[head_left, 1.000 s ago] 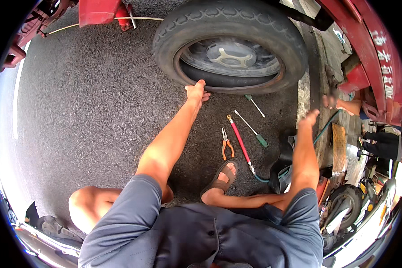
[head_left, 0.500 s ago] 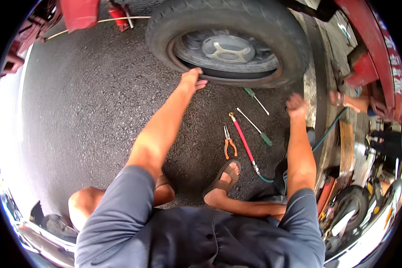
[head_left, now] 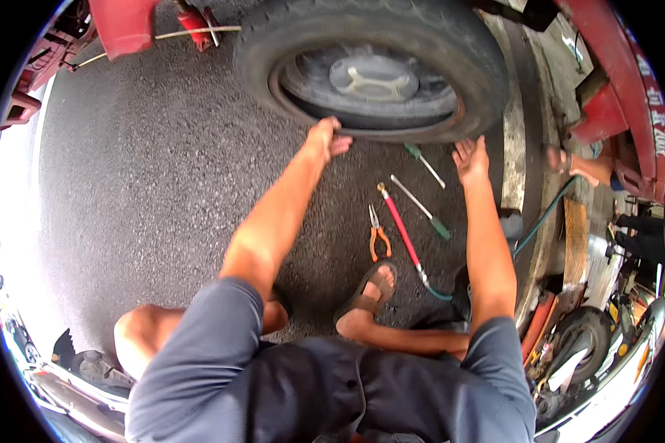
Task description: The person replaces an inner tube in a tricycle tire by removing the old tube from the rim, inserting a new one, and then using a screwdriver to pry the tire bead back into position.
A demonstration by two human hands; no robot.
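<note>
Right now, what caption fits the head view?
Left hand on a tire, right hand near its edge, pliers on asphalt.

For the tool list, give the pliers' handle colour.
Orange; the pliers' handles show best in the head view.

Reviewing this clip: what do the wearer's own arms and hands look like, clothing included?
The loose, plain grey-blue fabric left sleeve and matching right sleeve are short, ending near the elbow. Below them, the left forearm and right forearm are uncovered. The left hand and right hand are bare: no gloves, watch or bracelet visible.
</note>
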